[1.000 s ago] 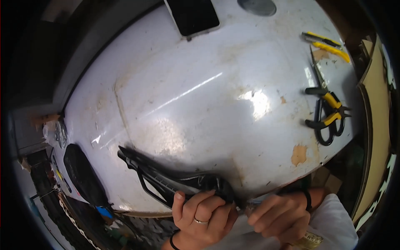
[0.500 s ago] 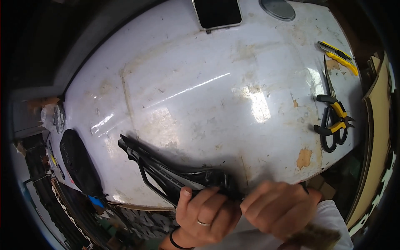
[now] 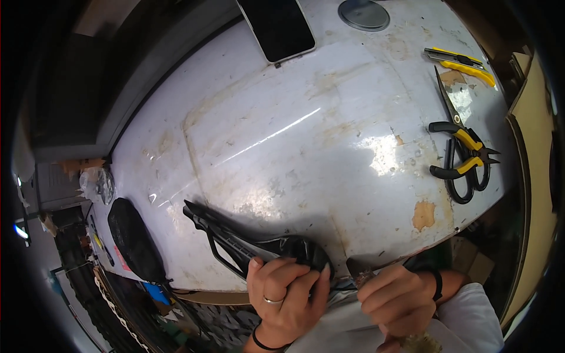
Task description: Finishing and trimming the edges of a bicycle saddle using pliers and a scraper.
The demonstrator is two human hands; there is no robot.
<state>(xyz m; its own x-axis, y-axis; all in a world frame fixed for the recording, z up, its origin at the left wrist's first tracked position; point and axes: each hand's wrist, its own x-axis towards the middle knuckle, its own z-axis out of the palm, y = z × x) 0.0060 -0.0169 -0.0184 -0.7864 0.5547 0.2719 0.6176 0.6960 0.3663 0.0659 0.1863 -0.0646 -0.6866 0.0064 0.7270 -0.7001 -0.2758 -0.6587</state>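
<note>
We see a stained, whitish tabletop (image 3: 265, 159) shining with glare, tan cardboard sheets (image 3: 532, 170) beyond its right edge, a small bright light (image 3: 21, 232) far left.

A black bike seat (image 3: 288, 244), black-and-yellow pliers (image 3: 469, 141), a yellow-and-grey cutter (image 3: 468, 69) and a white-edged black phone (image 3: 279, 29) show in my remote view against a pale lilac bench (image 3: 265, 159) blotched with brown.

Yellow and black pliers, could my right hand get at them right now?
Probably, yes: nothing visible stands between the right hand and the pliers, which lie atop the scissors, though its grip on the dark-tipped tool would have to loosen first.
</note>
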